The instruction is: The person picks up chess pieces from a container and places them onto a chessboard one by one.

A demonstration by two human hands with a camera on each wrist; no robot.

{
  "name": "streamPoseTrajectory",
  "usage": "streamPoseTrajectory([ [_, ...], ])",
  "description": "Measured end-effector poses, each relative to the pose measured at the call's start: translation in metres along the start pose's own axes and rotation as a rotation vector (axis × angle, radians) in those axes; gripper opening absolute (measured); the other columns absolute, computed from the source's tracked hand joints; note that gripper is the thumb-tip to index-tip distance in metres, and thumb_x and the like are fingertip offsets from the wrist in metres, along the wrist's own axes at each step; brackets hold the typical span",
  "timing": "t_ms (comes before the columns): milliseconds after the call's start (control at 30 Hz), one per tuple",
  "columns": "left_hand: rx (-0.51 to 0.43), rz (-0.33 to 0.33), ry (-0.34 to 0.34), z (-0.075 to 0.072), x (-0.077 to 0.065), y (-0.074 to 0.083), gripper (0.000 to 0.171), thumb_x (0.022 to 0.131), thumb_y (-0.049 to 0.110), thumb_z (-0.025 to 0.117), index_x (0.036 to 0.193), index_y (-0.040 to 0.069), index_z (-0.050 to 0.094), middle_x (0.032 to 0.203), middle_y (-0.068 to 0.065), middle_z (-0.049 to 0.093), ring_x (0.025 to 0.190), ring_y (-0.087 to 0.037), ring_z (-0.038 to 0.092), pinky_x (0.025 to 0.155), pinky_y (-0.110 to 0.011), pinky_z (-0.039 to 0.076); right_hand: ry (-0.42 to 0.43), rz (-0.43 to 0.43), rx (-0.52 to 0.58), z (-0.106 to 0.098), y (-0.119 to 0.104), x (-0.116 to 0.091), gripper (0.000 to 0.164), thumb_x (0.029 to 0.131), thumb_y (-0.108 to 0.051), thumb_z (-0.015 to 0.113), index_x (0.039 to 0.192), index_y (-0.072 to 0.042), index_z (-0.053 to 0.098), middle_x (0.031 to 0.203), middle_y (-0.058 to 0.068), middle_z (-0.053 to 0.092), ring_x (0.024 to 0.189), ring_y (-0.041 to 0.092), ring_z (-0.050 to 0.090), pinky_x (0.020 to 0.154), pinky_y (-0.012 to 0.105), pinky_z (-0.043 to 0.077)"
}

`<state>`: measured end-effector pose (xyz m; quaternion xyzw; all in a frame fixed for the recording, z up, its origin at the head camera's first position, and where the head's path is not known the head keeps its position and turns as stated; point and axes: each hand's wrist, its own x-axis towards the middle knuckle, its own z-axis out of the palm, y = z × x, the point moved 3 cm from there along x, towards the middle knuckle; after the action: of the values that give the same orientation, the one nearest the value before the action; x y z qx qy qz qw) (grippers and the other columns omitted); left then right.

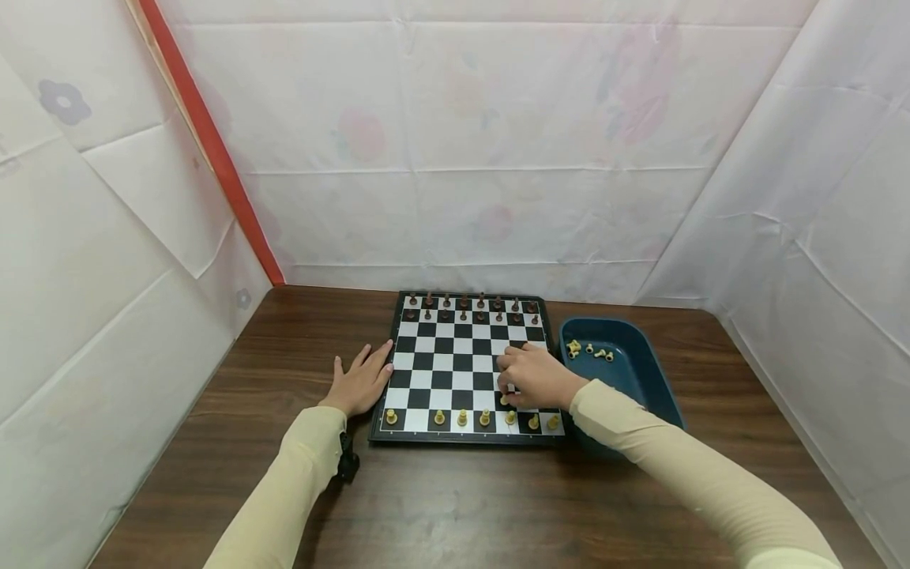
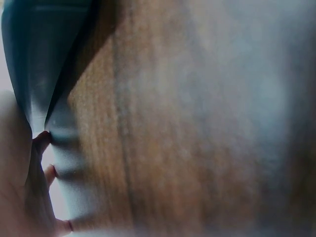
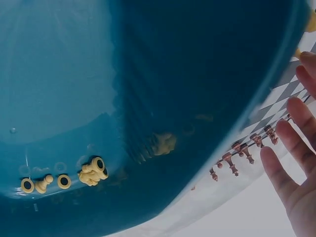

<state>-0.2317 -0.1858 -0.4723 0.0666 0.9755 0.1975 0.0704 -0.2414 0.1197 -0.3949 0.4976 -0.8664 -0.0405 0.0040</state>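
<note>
While the left hand (image 1: pixel 358 385) lies with fingers spread and some fingertips at the left edge of the chessboard (image 1: pixel 442 362), we see the right hand (image 1: pixel 533 375) bent over its right side, thumb and forefinger pinching a pale pawn (image 1: pixel 504 401) just ahead of the near row. Dark pieces (image 1: pixel 481 301) fill two far rows; light pieces (image 1: pixel 463 417) stand along the near one. Beside them sits a blue tray (image 1: pixel 629 378) holding loose pieces (image 1: pixel 573 348), the right sleeve (image 1: pixel 661 442) crossing above and hiding part. We find the left wrist view blurred; the right wrist view cuts off the hand.
</note>
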Motion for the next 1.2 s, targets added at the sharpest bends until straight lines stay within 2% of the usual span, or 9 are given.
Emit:
streamPoseTrajectory([
  [267,-0.002,0.005,0.000,-0.002,-0.001,0.000,0.056,0.104,0.038,0.028,0.155,0.017,0.017,0.155,-0.009,0.026,0.143,-0.035,0.015,0.103,-0.069,-0.007,0.023,-0.015,-0.008,0.002,0.001,0.000,0.006,0.079,-0.031,0.076,0.077,-0.026,0.074,0.082,-0.008,0.057,0.077,0.011,0.050,0.064,0.029,0.039],
  [567,-0.002,0.003,-0.009,-0.002,-0.002,0.000,0.056,0.104,0.038,0.028,0.155,0.016,0.017,0.155,-0.009,0.025,0.143,-0.035,0.014,0.103,-0.070,-0.007,0.003,0.012,-0.006,-0.002,0.003,-0.003,0.009,0.077,-0.032,0.077,0.080,-0.024,0.075,0.086,-0.007,0.059,0.078,0.011,0.049,0.064,0.029,0.040],
  [1000,0.000,-0.003,-0.010,-0.001,0.000,0.000,0.056,0.104,0.039,0.028,0.155,0.016,0.017,0.155,-0.009,0.026,0.143,-0.035,0.015,0.103,-0.070,-0.007,0.044,0.072,-0.044,-0.020,0.026,-0.020,0.012,0.075,-0.030,0.079,0.081,-0.022,0.075,0.083,-0.006,0.058,0.077,0.014,0.050,0.062,0.030,0.039],
  [1200,-0.005,-0.001,-0.005,-0.002,0.000,0.000,0.056,0.104,0.038,0.029,0.154,0.016,0.018,0.155,-0.009,0.027,0.142,-0.035,0.016,0.103,-0.070,-0.006,0.044,0.102,-0.076,-0.023,0.040,-0.027,0.008,0.075,-0.027,0.078,0.080,-0.022,0.074,0.081,-0.006,0.056,0.078,0.014,0.049,0.063,0.031,0.038],
])
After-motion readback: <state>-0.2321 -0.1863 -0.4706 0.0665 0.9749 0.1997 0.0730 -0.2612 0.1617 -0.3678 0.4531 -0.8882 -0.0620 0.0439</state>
